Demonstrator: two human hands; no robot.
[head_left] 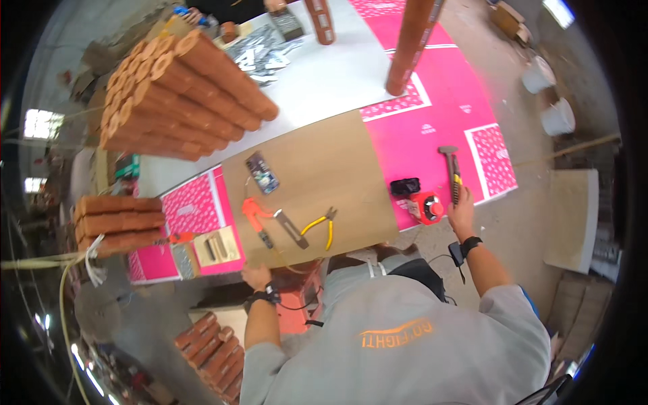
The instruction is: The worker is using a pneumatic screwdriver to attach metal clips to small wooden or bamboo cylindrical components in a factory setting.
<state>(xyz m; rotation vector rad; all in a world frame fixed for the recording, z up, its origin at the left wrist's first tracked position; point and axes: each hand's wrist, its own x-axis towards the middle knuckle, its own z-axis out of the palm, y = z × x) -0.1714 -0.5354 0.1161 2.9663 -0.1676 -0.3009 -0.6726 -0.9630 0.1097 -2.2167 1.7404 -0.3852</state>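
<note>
At the right edge of the table, my right hand [461,210] has its fingers around the lower end of a hammer [448,162] with a black and yellow handle. The hammer lies on the pink sheet, its head pointing away from me. Beside that hand stand a red container with a black cap [430,208] and a small black bundle [405,187]. My left hand [256,275] rests at the near table edge, fingers apart and holding nothing visible. Ahead of it lie an orange-handled tool [254,214], a flat metal blade-like tool [291,228] and yellow-handled pliers [322,225].
Brown cardboard [317,155] covers the table's middle, with a phone [262,172] on it. Reddish-brown tubes [196,88] are stacked at the far left; another tube [412,47] stands upright. Metal pieces [260,54] lie at the back. White buckets [557,117] stand on the right floor.
</note>
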